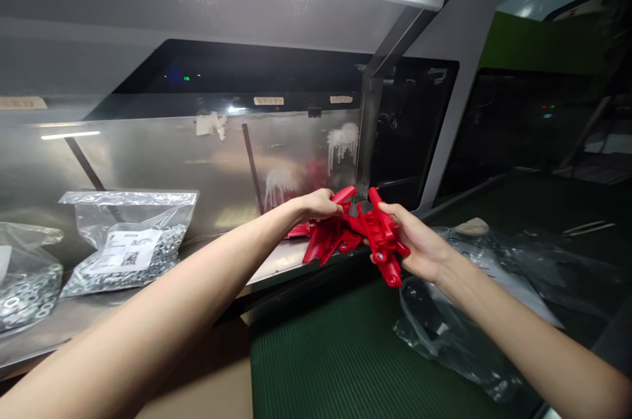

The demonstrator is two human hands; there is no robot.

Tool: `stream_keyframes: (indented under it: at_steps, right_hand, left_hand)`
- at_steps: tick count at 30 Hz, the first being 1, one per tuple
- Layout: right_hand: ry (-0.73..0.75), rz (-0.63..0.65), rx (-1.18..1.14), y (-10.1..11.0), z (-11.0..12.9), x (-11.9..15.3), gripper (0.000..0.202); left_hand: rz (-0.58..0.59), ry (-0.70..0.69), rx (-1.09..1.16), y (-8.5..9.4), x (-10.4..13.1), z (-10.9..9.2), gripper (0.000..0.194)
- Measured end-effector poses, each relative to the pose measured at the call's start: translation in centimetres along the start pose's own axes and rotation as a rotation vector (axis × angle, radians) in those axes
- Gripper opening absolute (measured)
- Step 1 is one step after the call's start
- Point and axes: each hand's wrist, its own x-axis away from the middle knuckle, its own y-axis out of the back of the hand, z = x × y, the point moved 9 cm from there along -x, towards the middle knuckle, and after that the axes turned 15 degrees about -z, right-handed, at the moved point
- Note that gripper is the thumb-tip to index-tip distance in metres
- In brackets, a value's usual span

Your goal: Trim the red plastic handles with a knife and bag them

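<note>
Several red plastic parts lie bunched at the right end of the metal shelf. My left hand is closed on a red part at the top of this bunch, its fingertips partly hidden. Just to the right, my right hand grips a cluster of red parts, with the thumb on top and the other fingers mostly behind. The two groups of red parts are close together, and I cannot tell whether they touch.
Clear bags of metal washers stand on the shelf at the left. Crumpled clear plastic bags lie on the green ribbed surface at the right. Brown cardboard is below the shelf. A metal panel rises behind.
</note>
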Motion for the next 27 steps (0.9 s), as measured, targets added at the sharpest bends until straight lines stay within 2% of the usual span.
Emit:
stream_keyframes:
  at_steps: [5,9,11,17,23,27]
  right_hand:
    - [0.030,-0.132,-0.048,1.8,-1.5,-0.1,0.010]
    - [0.087,-0.248,-0.080,2.6,-2.5,-0.1,0.022]
    - [0.098,-0.255,-0.113,2.6,-2.7,0.2,0.023]
    - [0.095,-0.236,-0.216,3.0,-3.1,1.6,0.008]
    - [0.094,-0.230,-0.252,4.7,-4.6,3.1,0.032]
    - [0.009,-0.302,-0.337,7.3,-6.9,4.5,0.033]
  left_hand:
    - [0.036,0.021,0.049,-1.5,1.4,0.0,0.034]
    - [-0.024,-0.005,0.079,-2.4,2.3,-0.5,0.036]
    - [-0.063,-0.014,0.099,-2.6,2.7,-0.6,0.036]
    - [-0.159,0.017,0.154,-3.8,4.4,-0.3,0.042]
    - [-0.234,-0.031,0.162,-4.7,7.8,-1.1,0.046]
    - [-0.237,-0.077,0.176,-5.7,10.5,-1.4,0.048]
